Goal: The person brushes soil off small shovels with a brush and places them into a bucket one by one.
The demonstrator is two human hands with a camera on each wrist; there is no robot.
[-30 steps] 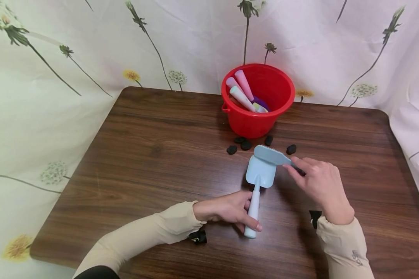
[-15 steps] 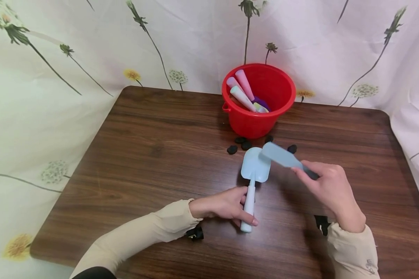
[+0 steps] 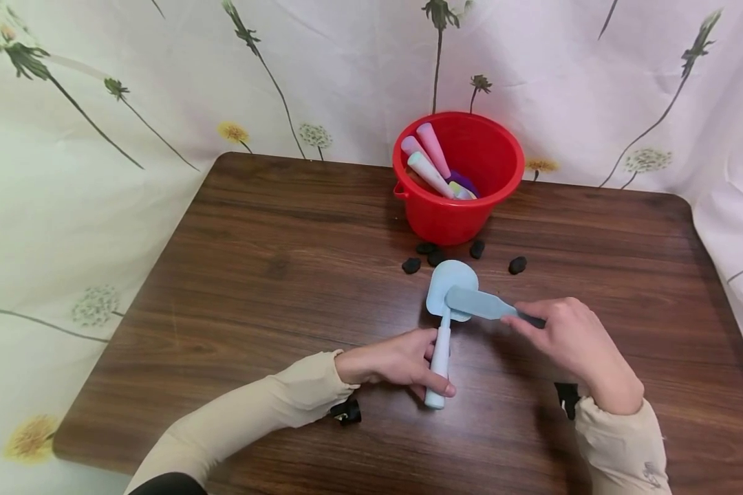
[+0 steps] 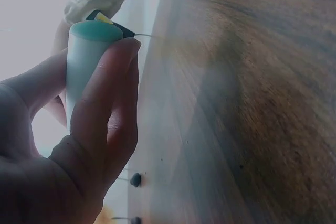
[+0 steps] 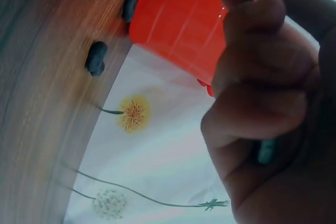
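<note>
My left hand (image 3: 402, 357) grips the pale handle of a light-blue toy shovel (image 3: 461, 275), whose blade points away from me toward the bucket. In the left wrist view, the fingers and thumb close round the handle with its green end cap (image 4: 97, 31). My right hand (image 3: 572, 337) holds a flat blue-grey toy spatula (image 3: 477, 303) by its darker handle. The spatula's blade lies across the lower part of the shovel's blade in the head view. In the right wrist view, the fingers curl round the handle, mostly hidden in the palm.
A red bucket (image 3: 448, 221) holding several pastel-handled toys stands at the back of the wooden table (image 3: 272, 275). Several black stones (image 3: 517, 265) lie in front of it, just beyond the shovel. A white flower-printed cloth (image 3: 359, 69) hangs behind the table.
The spatula's blade has swung from the shovel's upper right, briefly lifting, down across its lower blade; its broad face now shows. The shovel has shifted slightly left and away from me.
</note>
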